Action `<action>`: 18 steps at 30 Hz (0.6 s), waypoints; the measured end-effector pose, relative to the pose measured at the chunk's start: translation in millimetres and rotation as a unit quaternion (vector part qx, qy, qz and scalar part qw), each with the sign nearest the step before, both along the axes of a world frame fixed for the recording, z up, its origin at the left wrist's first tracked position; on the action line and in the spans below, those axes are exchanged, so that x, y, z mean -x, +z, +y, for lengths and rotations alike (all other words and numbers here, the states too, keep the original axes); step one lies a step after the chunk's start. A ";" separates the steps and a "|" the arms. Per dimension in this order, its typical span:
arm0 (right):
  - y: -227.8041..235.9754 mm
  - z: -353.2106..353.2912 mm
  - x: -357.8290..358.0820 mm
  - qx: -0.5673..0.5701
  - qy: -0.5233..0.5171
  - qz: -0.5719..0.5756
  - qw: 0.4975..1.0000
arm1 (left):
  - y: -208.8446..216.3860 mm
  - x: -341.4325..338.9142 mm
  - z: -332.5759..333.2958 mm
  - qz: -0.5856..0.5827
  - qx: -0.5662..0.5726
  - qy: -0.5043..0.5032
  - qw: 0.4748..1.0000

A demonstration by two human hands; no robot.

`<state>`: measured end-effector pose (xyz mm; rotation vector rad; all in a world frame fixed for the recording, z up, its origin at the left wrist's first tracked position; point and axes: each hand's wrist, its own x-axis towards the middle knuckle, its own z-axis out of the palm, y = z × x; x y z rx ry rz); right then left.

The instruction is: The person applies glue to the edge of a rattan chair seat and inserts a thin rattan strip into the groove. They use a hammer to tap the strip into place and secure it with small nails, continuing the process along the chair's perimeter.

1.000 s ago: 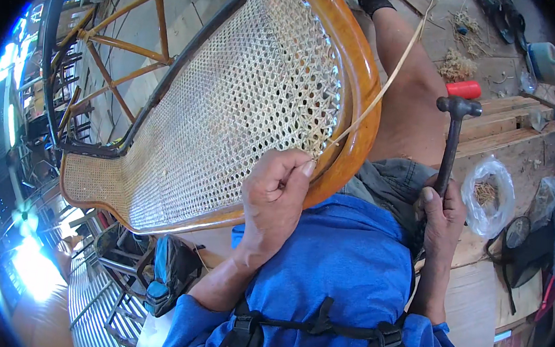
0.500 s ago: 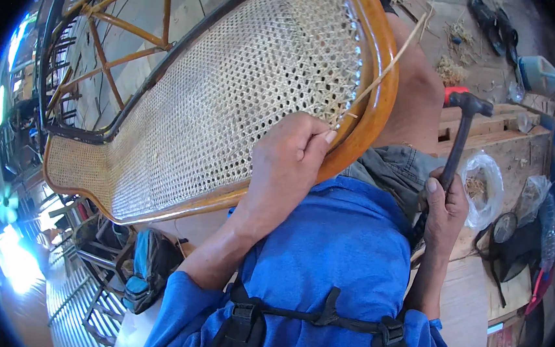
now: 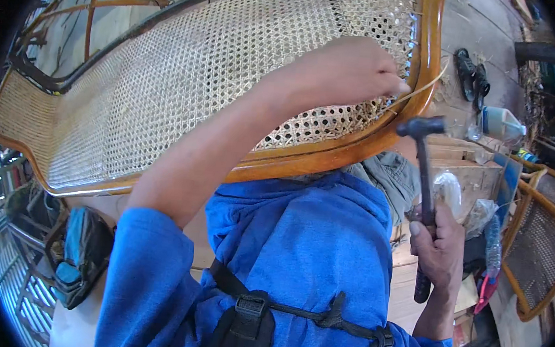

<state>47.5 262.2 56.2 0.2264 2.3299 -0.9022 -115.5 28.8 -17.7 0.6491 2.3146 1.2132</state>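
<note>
A long panel of woven cane (image 3: 188, 68) in a curved, glossy brown wooden frame (image 3: 318, 156) lies across my lap. My left hand (image 3: 357, 69) is closed in a pinch over the woven panel, close to the groove along its right-hand edge. Whatever sits between those fingertips is hidden. Beside them a loose pale cane strip (image 3: 422, 88) sticks out across the frame's rim. Off to the right of the frame, my right hand (image 3: 440, 246) is wrapped round the dark handle of a hammer (image 3: 423, 165). The hammer stands head up, apart from the frame.
On the right are a wooden block (image 3: 469, 175), clear plastic bags (image 3: 479, 219), a whitish plastic jug (image 3: 503, 124) and black sandals (image 3: 471, 78). Another cane-panelled frame (image 3: 539, 240) leans at far right. A backpack (image 3: 82, 256) rests at lower left.
My left hand has moved up along the panel's edge toward the loose strip. The hammer, still in my right hand, is lower. The view has shifted, bringing the right-hand cane frame into sight.
</note>
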 end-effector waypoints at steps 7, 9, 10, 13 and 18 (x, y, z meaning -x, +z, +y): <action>21.1 -38.3 8.9 -0.033 0.009 -0.038 0.999 | 10.3 22.5 30.3 0.083 0.055 -0.167 0.981; 23.6 -45.5 12.7 -0.063 0.048 0.009 0.997 | 6.8 27.8 33.4 0.083 0.025 -0.196 0.977; 22.6 -48.5 13.5 -0.072 0.069 0.049 0.994 | 4.0 31.9 34.1 0.068 -0.005 -0.206 0.976; 20.2 -51.6 13.0 -0.092 0.065 0.085 0.990 | -0.9 41.6 32.8 0.037 -0.067 -0.230 0.970; 29.4 -59.0 22.3 -0.135 0.055 0.000 0.989 | -15.9 47.6 33.3 0.048 -0.136 -0.254 0.956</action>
